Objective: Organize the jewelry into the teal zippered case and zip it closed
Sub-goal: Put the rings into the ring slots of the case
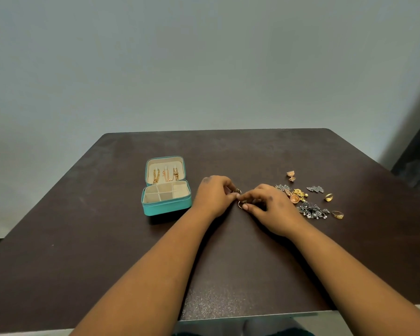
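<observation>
A dark brown laminate desk [131, 251] is carrying everything. Toward its left, a small teal zippered case [166, 206] is lying open, its cream-lined lid [165, 170] leaning back on the far side with thin gold chains [156, 176] hanging inside; the divided cream compartments [164, 192] are facing up. Just right of the case, the left hand [212, 196] is curling its fingers and pinching a small gold ring [237, 191]. Touching it fingertip to fingertip, the right hand [268, 209] is pinching a second gold ring [240, 204] low over the desk. Right of that hand, a loose heap of gold and silver earrings [301, 201] is lying, with two plain gold rings [329, 197] at its right edge.
</observation>
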